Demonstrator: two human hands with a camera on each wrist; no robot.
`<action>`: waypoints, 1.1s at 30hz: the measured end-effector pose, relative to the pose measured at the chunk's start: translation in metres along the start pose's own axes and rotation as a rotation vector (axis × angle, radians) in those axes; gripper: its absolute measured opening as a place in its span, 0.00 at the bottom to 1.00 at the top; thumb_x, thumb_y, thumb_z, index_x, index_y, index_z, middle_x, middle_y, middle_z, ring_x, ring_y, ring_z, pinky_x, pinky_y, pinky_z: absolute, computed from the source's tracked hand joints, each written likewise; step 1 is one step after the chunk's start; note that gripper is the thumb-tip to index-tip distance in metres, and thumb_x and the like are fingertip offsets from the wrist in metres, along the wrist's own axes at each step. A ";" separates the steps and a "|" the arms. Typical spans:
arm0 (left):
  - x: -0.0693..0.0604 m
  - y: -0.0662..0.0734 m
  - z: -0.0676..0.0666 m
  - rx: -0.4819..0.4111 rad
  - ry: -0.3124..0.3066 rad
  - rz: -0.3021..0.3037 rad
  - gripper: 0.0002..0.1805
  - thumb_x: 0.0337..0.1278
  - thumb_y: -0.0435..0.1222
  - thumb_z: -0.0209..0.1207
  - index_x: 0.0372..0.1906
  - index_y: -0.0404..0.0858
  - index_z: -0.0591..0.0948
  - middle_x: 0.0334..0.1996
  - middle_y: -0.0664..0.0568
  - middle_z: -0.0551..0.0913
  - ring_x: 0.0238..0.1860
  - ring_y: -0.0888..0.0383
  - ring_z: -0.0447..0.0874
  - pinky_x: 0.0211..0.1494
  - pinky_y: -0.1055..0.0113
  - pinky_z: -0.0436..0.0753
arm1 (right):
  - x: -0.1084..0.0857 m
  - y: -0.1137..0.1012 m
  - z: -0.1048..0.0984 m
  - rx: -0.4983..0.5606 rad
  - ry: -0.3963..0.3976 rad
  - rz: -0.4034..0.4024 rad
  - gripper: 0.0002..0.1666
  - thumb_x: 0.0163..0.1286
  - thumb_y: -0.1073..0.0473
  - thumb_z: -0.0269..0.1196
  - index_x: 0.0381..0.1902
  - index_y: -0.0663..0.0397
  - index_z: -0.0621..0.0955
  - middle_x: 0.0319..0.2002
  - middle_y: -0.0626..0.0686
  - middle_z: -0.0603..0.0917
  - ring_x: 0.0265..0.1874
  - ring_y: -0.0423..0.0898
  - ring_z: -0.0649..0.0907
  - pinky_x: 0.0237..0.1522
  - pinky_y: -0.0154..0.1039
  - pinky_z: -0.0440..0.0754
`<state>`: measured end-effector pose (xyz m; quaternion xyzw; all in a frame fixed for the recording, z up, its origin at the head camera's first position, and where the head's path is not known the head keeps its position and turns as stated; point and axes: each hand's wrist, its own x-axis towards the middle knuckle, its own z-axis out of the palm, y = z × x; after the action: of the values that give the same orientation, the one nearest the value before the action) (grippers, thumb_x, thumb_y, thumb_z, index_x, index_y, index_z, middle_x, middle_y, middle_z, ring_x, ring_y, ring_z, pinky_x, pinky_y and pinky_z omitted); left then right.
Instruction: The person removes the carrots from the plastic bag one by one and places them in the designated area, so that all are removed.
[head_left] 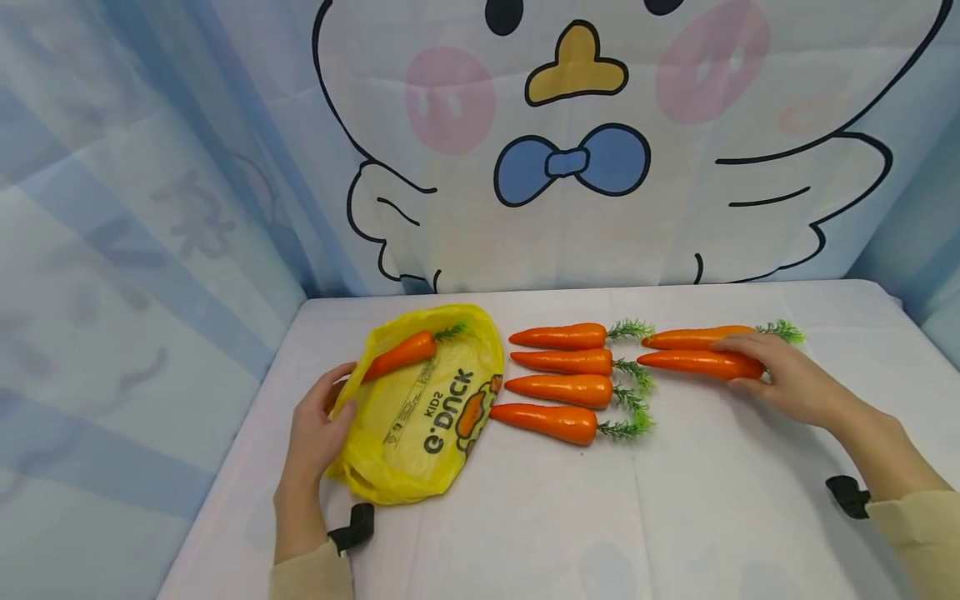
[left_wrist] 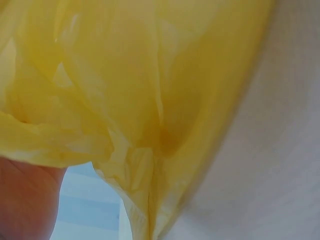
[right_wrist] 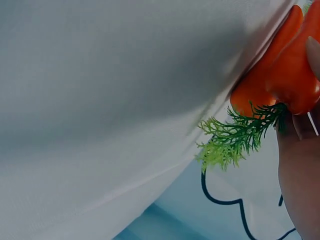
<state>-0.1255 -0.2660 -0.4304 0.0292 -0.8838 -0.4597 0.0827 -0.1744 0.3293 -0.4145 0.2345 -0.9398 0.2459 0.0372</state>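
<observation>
My left hand [head_left: 318, 429] holds the left rim of a yellow plastic bag [head_left: 416, 417] printed with "G.DUCK KIDS". Inside the bag's opening lies an orange carrot [head_left: 405, 354] with a green top, its tip hidden by the bag's edge. In the left wrist view the bag [left_wrist: 135, 65] fills most of the picture, with part of my hand below its rim. Over at the right, my right hand [head_left: 791, 379] grips a carrot [head_left: 697, 362] around its thick end. Right behind it, another carrot [head_left: 686, 338] lies on the table, partly covered by my fingers.
Several carrots [head_left: 558, 389] lie in a stacked row between the bag and my right hand, tips to the left. White cloth covers the table [head_left: 600, 517]. A curtain with a cartoon duck [head_left: 573, 233] hangs behind, and a blue-white curtain [head_left: 135, 333] at the left.
</observation>
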 end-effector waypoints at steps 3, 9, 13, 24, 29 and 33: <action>0.000 0.000 0.000 -0.001 0.004 0.011 0.29 0.67 0.26 0.52 0.72 0.40 0.70 0.71 0.44 0.69 0.69 0.42 0.69 0.72 0.46 0.66 | 0.000 0.003 0.002 -0.001 -0.006 -0.012 0.30 0.54 0.75 0.72 0.57 0.66 0.79 0.56 0.69 0.77 0.56 0.69 0.71 0.54 0.73 0.69; 0.000 0.000 0.000 -0.008 0.006 0.026 0.28 0.67 0.25 0.52 0.72 0.39 0.70 0.71 0.44 0.70 0.68 0.42 0.70 0.72 0.46 0.66 | 0.000 0.005 0.004 -0.010 -0.045 0.020 0.30 0.55 0.75 0.71 0.57 0.66 0.79 0.56 0.70 0.77 0.55 0.69 0.71 0.55 0.74 0.68; 0.000 -0.001 0.000 -0.004 0.007 0.022 0.28 0.67 0.26 0.52 0.72 0.40 0.70 0.71 0.44 0.70 0.69 0.42 0.70 0.72 0.46 0.66 | 0.000 0.007 0.006 -0.023 -0.061 0.047 0.30 0.55 0.75 0.71 0.57 0.66 0.78 0.56 0.70 0.77 0.55 0.68 0.70 0.55 0.74 0.69; -0.001 0.000 0.000 0.007 0.005 0.017 0.28 0.67 0.26 0.52 0.72 0.40 0.70 0.71 0.44 0.70 0.68 0.42 0.70 0.72 0.45 0.65 | -0.001 0.009 0.007 -0.105 -0.012 0.044 0.29 0.53 0.76 0.71 0.55 0.67 0.79 0.57 0.71 0.75 0.56 0.71 0.68 0.55 0.75 0.68; -0.001 0.001 -0.001 -0.008 -0.005 0.009 0.28 0.68 0.26 0.52 0.72 0.40 0.70 0.71 0.44 0.70 0.68 0.43 0.70 0.73 0.47 0.64 | 0.000 0.009 0.006 -0.128 -0.001 0.051 0.29 0.53 0.77 0.71 0.55 0.66 0.80 0.57 0.71 0.74 0.56 0.71 0.68 0.54 0.75 0.68; -0.001 0.002 -0.001 -0.009 -0.008 0.004 0.28 0.68 0.26 0.52 0.71 0.40 0.70 0.71 0.44 0.69 0.69 0.43 0.70 0.74 0.48 0.64 | 0.000 0.009 0.007 -0.121 -0.003 0.055 0.29 0.53 0.78 0.71 0.55 0.66 0.80 0.56 0.71 0.74 0.56 0.71 0.68 0.54 0.75 0.69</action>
<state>-0.1247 -0.2655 -0.4282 0.0253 -0.8821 -0.4634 0.0803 -0.1783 0.3327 -0.4246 0.2065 -0.9591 0.1889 0.0432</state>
